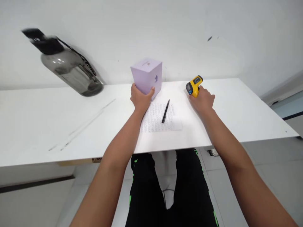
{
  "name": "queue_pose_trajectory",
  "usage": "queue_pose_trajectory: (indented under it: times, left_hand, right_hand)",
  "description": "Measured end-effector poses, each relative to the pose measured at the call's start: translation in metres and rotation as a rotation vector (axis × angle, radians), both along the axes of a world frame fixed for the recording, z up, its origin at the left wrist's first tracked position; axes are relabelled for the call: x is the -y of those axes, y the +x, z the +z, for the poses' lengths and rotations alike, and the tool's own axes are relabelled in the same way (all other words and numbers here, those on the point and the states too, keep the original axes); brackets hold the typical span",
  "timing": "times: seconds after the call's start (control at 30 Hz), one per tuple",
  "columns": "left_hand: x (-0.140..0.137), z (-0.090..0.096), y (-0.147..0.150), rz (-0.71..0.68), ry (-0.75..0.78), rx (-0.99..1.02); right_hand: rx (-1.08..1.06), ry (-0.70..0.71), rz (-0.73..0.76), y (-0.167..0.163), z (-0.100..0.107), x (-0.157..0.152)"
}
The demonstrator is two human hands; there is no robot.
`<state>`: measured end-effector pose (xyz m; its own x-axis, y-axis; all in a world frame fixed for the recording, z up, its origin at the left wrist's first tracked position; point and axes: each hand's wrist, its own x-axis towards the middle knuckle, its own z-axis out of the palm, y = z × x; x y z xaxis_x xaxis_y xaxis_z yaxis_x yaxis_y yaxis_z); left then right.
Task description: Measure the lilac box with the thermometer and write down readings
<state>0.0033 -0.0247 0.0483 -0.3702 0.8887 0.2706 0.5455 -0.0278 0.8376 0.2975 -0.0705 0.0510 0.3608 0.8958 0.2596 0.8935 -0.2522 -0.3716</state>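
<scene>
My left hand point(140, 97) is wrapped round the lower part of a pale purple box point(146, 77), thumb on its front face. The box stands toward the back of the white table, with a small dark mark on its side. In my right hand point(204, 100) is a yellow and black infrared thermometer point(195, 85), gripped by its handle; its small screen faces back toward me. Between my arms lies a sheet of paper point(153, 121) covered in writing, and a black pen point(166, 111) rests across it.
A large grey see-through water bottle point(71, 67) with a black lid stands at the back left. The white table point(236, 119) runs along a white wall point(180, 37) with dark scuffs. My legs point(146, 189) are below the table's front edge.
</scene>
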Motion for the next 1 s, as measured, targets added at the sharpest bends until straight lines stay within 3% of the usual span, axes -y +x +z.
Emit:
queue_pose_trajectory:
  times: [0.1, 0.23, 0.43, 0.53, 0.63, 0.73, 0.87, 1.0]
  left_hand:
    - [0.002, 0.005, 0.003, 0.087, -0.048, 0.039]
    - [0.001, 0.007, 0.003, 0.103, -0.066, 0.063]
    - [0.002, 0.01, 0.002, 0.113, -0.095, 0.063]
    - [0.005, 0.013, 0.002, 0.105, -0.095, 0.07]
    - [0.008, 0.015, 0.002, 0.105, -0.097, 0.068]
    - [0.009, 0.016, 0.003, 0.106, -0.105, 0.056]
    - [0.006, 0.013, 0.001, 0.106, -0.094, 0.049]
    - [0.001, 0.008, -0.001, 0.101, -0.09, 0.047]
  right_hand:
    - [0.023, -0.081, -0.023, 0.002, 0.001, -0.002]
    - [0.063, -0.137, 0.014, 0.007, 0.0, -0.004]
    - [0.147, -0.146, 0.098, 0.009, 0.0, -0.001]
    - [0.205, -0.069, 0.172, 0.0, 0.005, 0.008]
    - [0.249, 0.098, 0.341, -0.017, 0.006, 0.017]
    - [0.273, 0.198, 0.614, -0.038, 0.001, 0.021]
    - [0.294, 0.071, 0.91, -0.057, -0.008, 0.02]
    - [0.251, 0.059, 0.956, -0.056, -0.005, 0.022]
